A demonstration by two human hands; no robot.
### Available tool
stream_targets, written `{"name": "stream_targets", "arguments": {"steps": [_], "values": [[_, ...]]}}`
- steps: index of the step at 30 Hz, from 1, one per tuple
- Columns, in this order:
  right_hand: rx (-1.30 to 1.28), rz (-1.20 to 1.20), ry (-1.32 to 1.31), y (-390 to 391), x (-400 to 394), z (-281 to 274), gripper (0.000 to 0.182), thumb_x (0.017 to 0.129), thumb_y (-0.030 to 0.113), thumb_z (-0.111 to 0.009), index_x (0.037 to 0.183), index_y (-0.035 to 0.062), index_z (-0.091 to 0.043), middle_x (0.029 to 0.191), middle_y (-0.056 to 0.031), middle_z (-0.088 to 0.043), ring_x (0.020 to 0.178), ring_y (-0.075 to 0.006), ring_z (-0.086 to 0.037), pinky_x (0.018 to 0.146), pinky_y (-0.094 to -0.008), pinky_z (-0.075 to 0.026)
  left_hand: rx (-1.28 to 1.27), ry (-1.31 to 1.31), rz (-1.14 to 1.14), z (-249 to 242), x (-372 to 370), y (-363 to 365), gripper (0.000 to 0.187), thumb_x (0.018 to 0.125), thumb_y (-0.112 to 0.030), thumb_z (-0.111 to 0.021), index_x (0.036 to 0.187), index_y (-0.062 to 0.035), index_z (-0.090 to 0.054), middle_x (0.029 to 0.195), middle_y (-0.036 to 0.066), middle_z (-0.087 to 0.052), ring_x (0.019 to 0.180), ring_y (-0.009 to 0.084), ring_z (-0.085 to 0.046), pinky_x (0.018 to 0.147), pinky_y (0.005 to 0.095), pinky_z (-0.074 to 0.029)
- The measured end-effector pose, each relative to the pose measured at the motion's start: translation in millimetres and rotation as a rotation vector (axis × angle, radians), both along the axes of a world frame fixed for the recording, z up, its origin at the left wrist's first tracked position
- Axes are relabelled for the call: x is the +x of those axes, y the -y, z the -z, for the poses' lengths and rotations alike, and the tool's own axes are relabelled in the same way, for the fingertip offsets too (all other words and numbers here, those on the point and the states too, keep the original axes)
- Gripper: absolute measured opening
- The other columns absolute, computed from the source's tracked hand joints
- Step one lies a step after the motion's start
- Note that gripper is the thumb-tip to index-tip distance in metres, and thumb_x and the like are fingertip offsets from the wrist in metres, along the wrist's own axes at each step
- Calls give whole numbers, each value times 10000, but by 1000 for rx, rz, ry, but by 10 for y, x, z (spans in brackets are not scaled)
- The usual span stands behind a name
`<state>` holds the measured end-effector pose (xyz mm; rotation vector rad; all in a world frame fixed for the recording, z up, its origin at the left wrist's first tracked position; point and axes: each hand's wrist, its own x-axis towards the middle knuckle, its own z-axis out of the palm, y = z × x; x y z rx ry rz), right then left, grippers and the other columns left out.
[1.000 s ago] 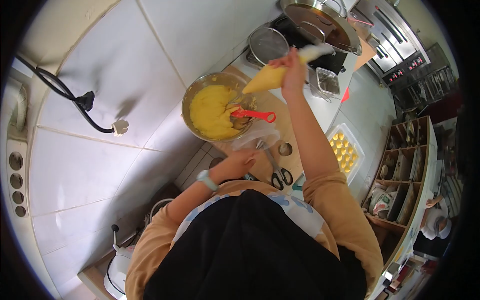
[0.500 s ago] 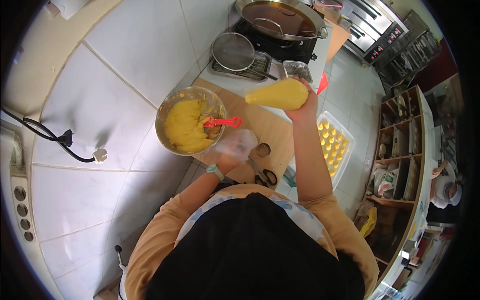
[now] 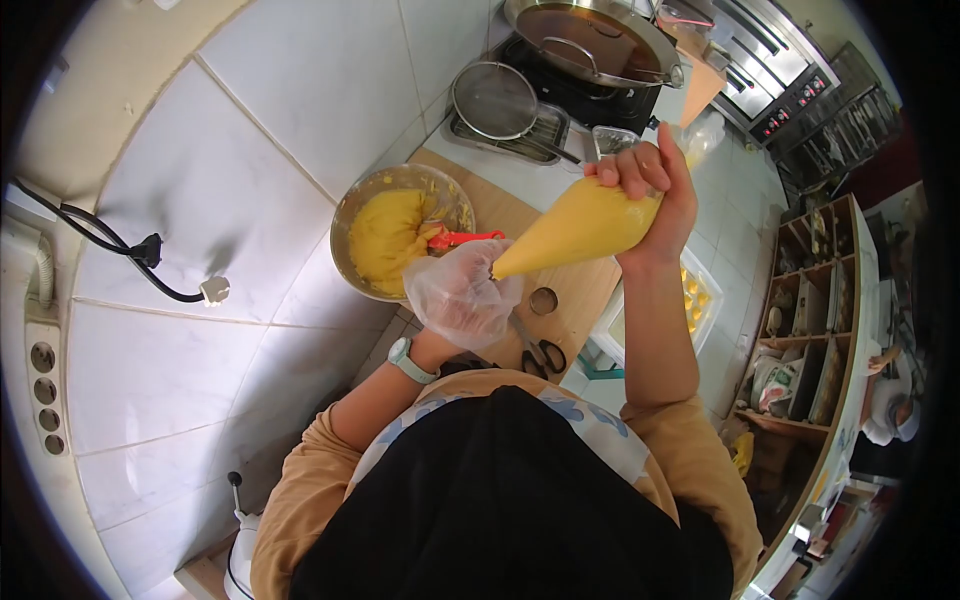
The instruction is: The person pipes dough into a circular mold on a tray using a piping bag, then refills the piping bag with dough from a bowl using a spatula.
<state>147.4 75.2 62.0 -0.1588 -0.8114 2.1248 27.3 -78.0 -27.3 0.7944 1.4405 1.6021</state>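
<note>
My right hand [image 3: 650, 190] grips the wide top end of a piping bag [image 3: 580, 228] full of yellow batter, held above the wooden board [image 3: 575, 290]. The bag's tip points left and down at my left hand [image 3: 462, 295], which wears a clear plastic glove and touches the nozzle end. Behind the glove stands a metal bowl [image 3: 365, 205] of yellow batter with a red spatula [image 3: 465, 238] resting in it. Scissors [image 3: 540, 350] and a small round ring [image 3: 543, 300] lie on the board below the bag.
A tray [image 3: 705, 300] of yellow pieces sits lower right, partly behind my arm. A sieve [image 3: 495, 100], a wide dark-filled pan [image 3: 590, 40] and a small metal tin [image 3: 612, 140] stand at the back. Shelving [image 3: 820, 300] lines the right; another person [image 3: 885, 415] is there.
My right hand raised the bag's top and tipped its nozzle down to the left. My gloved left hand rose from the board to meet the tip.
</note>
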Motion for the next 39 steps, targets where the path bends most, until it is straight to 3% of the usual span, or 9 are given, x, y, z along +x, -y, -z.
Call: {"name": "stream_targets", "arguments": {"steps": [2, 4, 7, 10, 13, 19, 28, 34, 39], "values": [[177, 5, 121, 50, -98, -94, 495, 965, 320, -393, 493, 193, -315, 473, -20, -435, 625, -200, -544, 788, -386, -468, 110, -40, 55, 36, -84, -50, 313, 740, -115, -656, 1031, -13, -601, 871, 80, -647, 766, 139, -616, 665, 258, -481], [249, -47, 223, 69, -231, -173, 492, 963, 328, -398, 498, 193, -309, 476, -24, -431, 624, -204, -545, 784, -390, -467, 430, -796, 101, -83, -211, -161, 401, 742, -255, -689, 1037, -9, -573, 860, 53, -622, 779, 82, -583, 654, 237, -473], [283, -105, 269, -37, -421, -281, 485, 959, 334, -407, 506, 191, -311, 480, -24, -425, 623, -206, -544, 782, -396, -465, 175, -669, 333, -704, -366, -284, 492, 680, -337, -719, 1024, -17, -574, 888, 82, -639, 749, 128, -632, 670, 269, -494], [215, -179, 181, -289, -505, -456, 466, 956, 310, -410, 515, 186, -325, 491, -1, -410, 653, -197, -538, 817, -386, -443, -51, -761, 544, -1036, -508, -640, 456, 678, -294, -759, 1032, -60, -592, 829, 77, -617, 741, 167, -618, 667, 294, -489], [145, -188, 119, -475, -498, -647, 459, 961, 277, -395, 516, 183, -334, 495, 13, -399, 675, -193, -531, 846, -371, -426, -147, -511, 656, -1420, -549, -680, 345, 738, -240, -712, 1003, -55, -589, 787, 66, -608, 594, 148, -602, 562, 265, -469], [265, -202, 107, -586, -478, -931, 453, 963, 253, -382, 519, 174, -343, 504, 4, -406, 683, -207, -524, 860, -368, -421, -67, -386, 681, -1469, -588, -712, 178, 792, -148, -638, 933, -43, -609, 742, 53, -590, 501, 137, -567, 496, 237, -429], [273, -237, 198, -551, -536, -904, 429, 927, 301, -468, 541, 151, -359, 555, -51, -456, 712, -267, -563, 802, -422, -464, -113, -356, 625, -1557, -547, -795, 336, 764, -294, -715, 949, -34, -609, 748, 43, -586, 508, 132, -573, 452, 254, -443], [290, -73, 344, -219, -653, -898, 451, 915, 311, -503, 531, 150, -330, 548, -53, -429, 684, -206, -511, 847, -383, -441, 29, -229, 649, -1346, -610, -919, 600, 632, -531, -760, 984, -66, -619, 801, 40, -623, 673, 119, -606, 601, 239, -471], [562, -12, 446, -184, -735, -985, 466, 907, 331, -521, 533, 131, -328, 555, -82, -463, 648, -211, -541, 727, -352, -469, 298, -198, 568, -1298, -642, -914, 487, 686, -360, -778, 1036, -72, -600, 847, 35, -634, 761, 118, -610, 692, 230, -463]]}}
